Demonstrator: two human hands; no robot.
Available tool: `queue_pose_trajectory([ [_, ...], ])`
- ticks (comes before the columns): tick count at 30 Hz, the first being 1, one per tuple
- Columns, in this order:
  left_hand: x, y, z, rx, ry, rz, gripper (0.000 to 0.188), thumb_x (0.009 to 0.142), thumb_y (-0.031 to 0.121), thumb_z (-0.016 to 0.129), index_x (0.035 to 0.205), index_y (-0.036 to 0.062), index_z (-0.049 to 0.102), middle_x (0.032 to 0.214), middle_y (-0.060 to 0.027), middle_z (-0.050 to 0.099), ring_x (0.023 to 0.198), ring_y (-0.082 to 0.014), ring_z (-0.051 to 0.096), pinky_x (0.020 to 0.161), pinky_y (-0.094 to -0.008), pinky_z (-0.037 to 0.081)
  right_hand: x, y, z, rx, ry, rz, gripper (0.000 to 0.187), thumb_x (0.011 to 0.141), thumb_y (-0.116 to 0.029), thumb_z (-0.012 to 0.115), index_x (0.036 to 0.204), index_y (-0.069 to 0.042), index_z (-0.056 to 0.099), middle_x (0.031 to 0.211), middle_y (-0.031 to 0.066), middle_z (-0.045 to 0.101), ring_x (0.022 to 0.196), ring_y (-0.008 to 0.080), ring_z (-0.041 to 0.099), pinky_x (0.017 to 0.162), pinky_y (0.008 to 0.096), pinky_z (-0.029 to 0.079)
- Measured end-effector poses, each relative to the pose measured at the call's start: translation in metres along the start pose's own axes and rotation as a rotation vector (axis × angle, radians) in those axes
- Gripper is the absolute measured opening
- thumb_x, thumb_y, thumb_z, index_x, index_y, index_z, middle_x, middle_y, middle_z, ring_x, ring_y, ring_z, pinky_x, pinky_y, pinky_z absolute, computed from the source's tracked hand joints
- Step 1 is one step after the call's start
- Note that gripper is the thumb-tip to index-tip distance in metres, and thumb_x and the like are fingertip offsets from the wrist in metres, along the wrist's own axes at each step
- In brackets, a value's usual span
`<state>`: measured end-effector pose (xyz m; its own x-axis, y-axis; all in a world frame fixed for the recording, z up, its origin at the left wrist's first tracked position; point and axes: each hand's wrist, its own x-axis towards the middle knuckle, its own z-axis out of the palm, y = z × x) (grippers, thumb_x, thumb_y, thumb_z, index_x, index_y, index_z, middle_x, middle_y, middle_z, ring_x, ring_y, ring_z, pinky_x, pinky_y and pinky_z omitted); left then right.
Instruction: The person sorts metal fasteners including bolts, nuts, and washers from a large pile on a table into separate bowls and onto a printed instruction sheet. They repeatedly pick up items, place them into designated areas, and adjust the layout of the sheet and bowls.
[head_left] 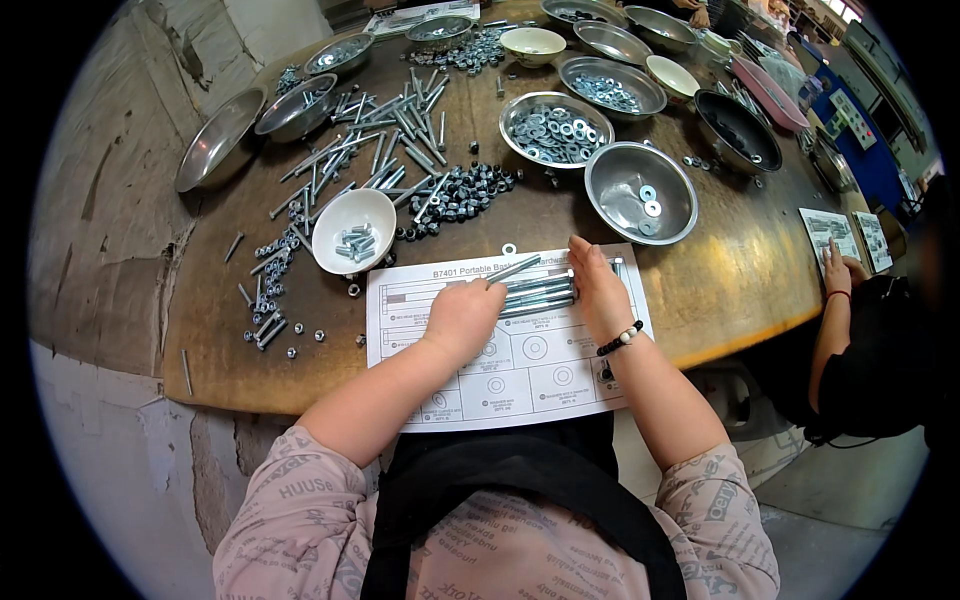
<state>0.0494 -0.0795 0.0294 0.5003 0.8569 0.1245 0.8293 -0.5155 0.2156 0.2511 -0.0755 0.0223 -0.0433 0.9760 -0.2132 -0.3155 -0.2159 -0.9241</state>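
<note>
We look down on a brown table [690, 300] covered with hardware, two bare forearms reaching in from the lower edge. At the centre of the frame lies a white printed sheet [405, 345] with line drawings of parts. On its upper half, right of centre, several long silver bolts [540, 297] lie side by side in a row.

The left hand [465, 318], just left of the row, is closed with its fingers on one slanting long bolt [518, 268]. The right hand [603, 295], with a dark beaded bracelet [620, 338] at the wrist, stands at the right end of the row, fingers straight and together; we cannot tell whether its palm touches the bolts.

Just above the sheet we see a loose washer [509, 249]. Left of centre, a white bowl [326, 240] holds short bolts [356, 242]. Above it spread a heap of loose long bolts [405, 135] and a cluster of dark-ringed nuts [460, 197]. Upper right of centre, one metal bowl [507, 132] is full of washers [555, 135]; a nearer metal bowl [615, 200] has only a few. At the right edge, another person's hand [838, 268] rests by a printed sheet of their own.
</note>
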Motion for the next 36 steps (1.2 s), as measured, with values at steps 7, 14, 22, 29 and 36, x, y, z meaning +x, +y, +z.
queue_pose_trajectory([
  [7, 0.003, 0.005, -0.01, -0.321, 0.01, -0.151, 0.012, 0.076, 0.009, 0.058, 0.088, 0.0067, 0.057, 0.086, -0.0109, 0.055, 0.078, -0.0283, 0.056, 0.07, -0.0373, 0.045, 0.002, 0.003, -0.003, 0.007, -0.003, -0.005, 0.061, 0.094, -0.045, 0.026, 0.135, 0.002, 0.026, 0.141, 0.0159, 0.024, 0.133, 0.026, 0.02, 0.107, 0.0378, 0.013],
  [14, 0.0, -0.006, -0.011, -0.399, 0.019, -0.054, 0.025, 0.074, 0.004, 0.059, 0.099, 0.0057, 0.056, 0.096, -0.0109, 0.052, 0.084, -0.0265, 0.054, 0.074, -0.0341, 0.044, 0.001, 0.003, -0.001, 0.003, -0.005, -0.003, 0.061, 0.095, -0.044, 0.026, 0.134, 0.002, 0.027, 0.141, 0.0164, 0.026, 0.132, 0.0263, 0.022, 0.107, 0.0374, 0.015],
  [22, 0.006, -0.002, -0.016, -0.157, 0.028, -0.015, 0.056, 0.068, 0.027, 0.068, 0.118, 0.0072, 0.049, 0.11, -0.0109, 0.05, 0.093, -0.0266, 0.053, 0.085, -0.0376, 0.039, 0.0, 0.003, 0.0, 0.05, 0.028, -0.021, 0.063, 0.094, -0.046, 0.027, 0.134, 0.002, 0.026, 0.14, 0.0169, 0.026, 0.132, 0.0263, 0.022, 0.107, 0.0373, 0.015],
  [29, 0.017, -0.007, -0.014, -0.155, -0.189, -0.112, 0.065, 0.064, 0.034, 0.07, 0.121, 0.0114, 0.048, 0.111, -0.0125, 0.049, 0.099, -0.0273, 0.05, 0.087, -0.0384, 0.038, 0.0, 0.004, 0.002, 0.112, 0.079, -0.064, 0.064, 0.093, -0.048, 0.027, 0.135, 0.001, 0.026, 0.141, 0.0164, 0.024, 0.132, 0.0257, 0.02, 0.108, 0.0369, 0.013],
  [36, 0.028, 0.015, -0.017, -0.155, -0.168, -0.111, 0.054, 0.065, 0.034, 0.069, 0.113, 0.0164, 0.056, 0.105, -0.0114, 0.051, 0.093, -0.0294, 0.051, 0.087, -0.0378, 0.037, 0.004, 0.006, 0.009, 0.109, 0.093, -0.098, 0.065, 0.093, -0.049, 0.026, 0.133, 0.001, 0.03, 0.139, 0.0159, 0.029, 0.132, 0.0262, 0.022, 0.107, 0.0364, 0.015],
])
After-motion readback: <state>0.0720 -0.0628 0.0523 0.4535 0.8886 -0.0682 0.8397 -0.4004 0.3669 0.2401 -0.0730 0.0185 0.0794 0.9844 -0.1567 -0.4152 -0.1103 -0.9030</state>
